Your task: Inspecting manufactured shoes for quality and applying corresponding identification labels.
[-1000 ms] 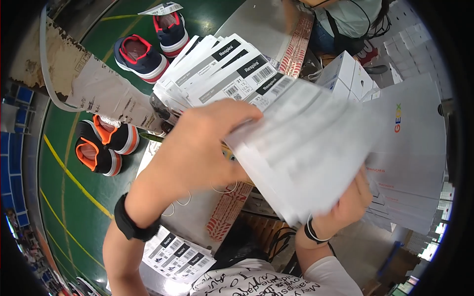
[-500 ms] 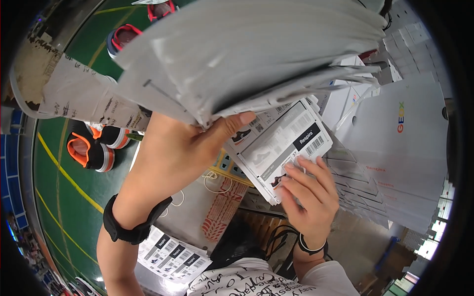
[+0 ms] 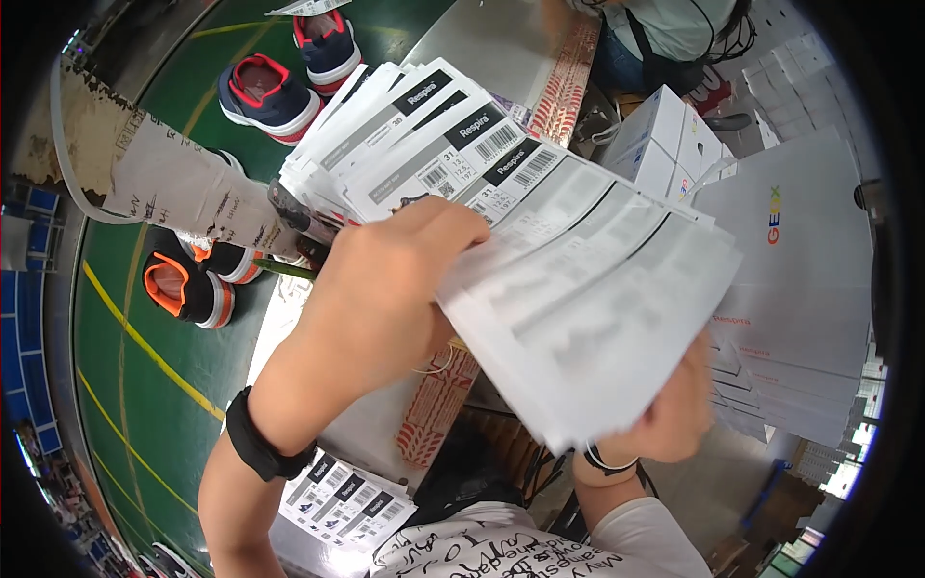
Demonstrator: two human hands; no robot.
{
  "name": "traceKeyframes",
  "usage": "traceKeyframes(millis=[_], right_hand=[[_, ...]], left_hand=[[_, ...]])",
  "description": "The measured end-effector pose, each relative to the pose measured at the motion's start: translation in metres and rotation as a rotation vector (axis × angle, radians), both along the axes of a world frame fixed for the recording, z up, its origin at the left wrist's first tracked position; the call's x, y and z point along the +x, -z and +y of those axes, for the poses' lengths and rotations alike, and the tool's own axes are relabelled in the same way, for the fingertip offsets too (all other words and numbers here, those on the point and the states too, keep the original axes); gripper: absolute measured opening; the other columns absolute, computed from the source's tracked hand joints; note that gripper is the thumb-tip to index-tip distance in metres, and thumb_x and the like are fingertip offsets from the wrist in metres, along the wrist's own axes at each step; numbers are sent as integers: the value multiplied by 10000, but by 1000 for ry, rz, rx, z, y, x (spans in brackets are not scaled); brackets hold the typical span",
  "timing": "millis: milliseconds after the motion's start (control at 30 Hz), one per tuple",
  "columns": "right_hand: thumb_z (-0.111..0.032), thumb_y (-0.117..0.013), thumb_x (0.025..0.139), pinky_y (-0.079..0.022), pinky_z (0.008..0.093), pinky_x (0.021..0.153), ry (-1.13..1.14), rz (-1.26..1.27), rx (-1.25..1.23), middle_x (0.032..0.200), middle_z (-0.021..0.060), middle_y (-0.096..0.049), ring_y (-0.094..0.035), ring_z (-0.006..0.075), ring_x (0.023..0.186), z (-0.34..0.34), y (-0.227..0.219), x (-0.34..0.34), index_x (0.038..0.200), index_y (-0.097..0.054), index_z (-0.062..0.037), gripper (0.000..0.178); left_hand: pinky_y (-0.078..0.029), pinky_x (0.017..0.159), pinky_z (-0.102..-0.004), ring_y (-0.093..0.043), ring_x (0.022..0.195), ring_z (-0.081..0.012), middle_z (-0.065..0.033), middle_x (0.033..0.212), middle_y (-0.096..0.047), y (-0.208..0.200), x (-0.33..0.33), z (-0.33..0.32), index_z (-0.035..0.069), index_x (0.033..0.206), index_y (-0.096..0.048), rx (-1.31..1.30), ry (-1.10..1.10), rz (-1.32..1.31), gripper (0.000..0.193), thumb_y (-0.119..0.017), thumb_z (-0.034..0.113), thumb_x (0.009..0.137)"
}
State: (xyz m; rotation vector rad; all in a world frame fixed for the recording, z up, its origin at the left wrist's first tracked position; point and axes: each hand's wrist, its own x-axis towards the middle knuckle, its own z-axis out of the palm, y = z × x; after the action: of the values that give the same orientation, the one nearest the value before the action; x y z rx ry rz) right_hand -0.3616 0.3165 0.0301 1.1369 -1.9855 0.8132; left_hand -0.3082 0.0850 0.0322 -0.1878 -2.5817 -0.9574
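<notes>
A thick sheaf of white printed label sheets (image 3: 588,299) is fanned out before me, with shoe pictures, barcodes and black bars on them. My left hand (image 3: 381,284) is closed on its left edge, thumb and fingers pressed against the paper. At the sheaf's lower right corner my right hand (image 3: 679,414) is curled against the edge, its fingertips partly hidden behind the paper and blurred. The nearer leaves are bent over and smeared by motion. Below my left forearm lies another pile of label sheets (image 3: 342,501) on the metal table (image 3: 381,385).
Navy shoes with red lining (image 3: 273,101) and black-and-orange shoes (image 3: 188,289) stand on a green surface (image 3: 125,376) at left. White shoe boxes (image 3: 790,289) are stacked at right. Another person (image 3: 665,43) is at the top right. A paper-wrapped post (image 3: 183,183) stands left.
The raised leaves have come down, from over the far side to spread toward my right hand. My right hand has moved right, from the top label to the sheaf's edge.
</notes>
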Motion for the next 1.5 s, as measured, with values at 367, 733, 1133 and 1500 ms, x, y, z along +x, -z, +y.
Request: traceKeyframes(millis=[367, 733, 1133, 1500], right_hand=[[-383, -809, 725, -510, 413, 802, -200, -357, 95, 864, 96, -682, -632, 292, 830, 23, 46, 22, 848, -702, -27, 391], [-257, -371, 942, -373, 392, 715, -148, -410, -680, 559, 52, -460, -457, 196, 662, 49, 64, 11, 573, -367, -123, 392], [-403, -809, 659, -406, 541, 979, -107, -202, 302, 1015, 8, -693, -607, 296, 977, 26, 25, 20, 870, -689, -146, 353], [-118, -743, 662, -545, 352, 742, -11, -564, 87, 888, 156, -712, -685, 304, 759, 21, 24, 35, 886, -715, 2, 256]], left_hand=[[-540, 752, -339, -681, 875, -315, -176, 998, -678, 3, 14, -12, -14, 1000, -656, 248, 11, -64, 360, -681, -49, 643], [-520, 924, -346, -662, 1050, -259, -135, 1139, -656, 4, 34, -5, 3, 1018, -657, -52, 130, -67, 202, -679, 87, 836], [-446, 573, -280, -530, 585, -159, -96, 729, -609, 13, 34, 1, 0, 1049, -571, 472, -199, 13, 116, -560, 58, 949], [-504, 942, -355, -655, 1079, -316, -170, 1114, -681, -5, 48, 6, -12, 1084, -638, 73, -16, -95, 374, -634, -79, 717]])
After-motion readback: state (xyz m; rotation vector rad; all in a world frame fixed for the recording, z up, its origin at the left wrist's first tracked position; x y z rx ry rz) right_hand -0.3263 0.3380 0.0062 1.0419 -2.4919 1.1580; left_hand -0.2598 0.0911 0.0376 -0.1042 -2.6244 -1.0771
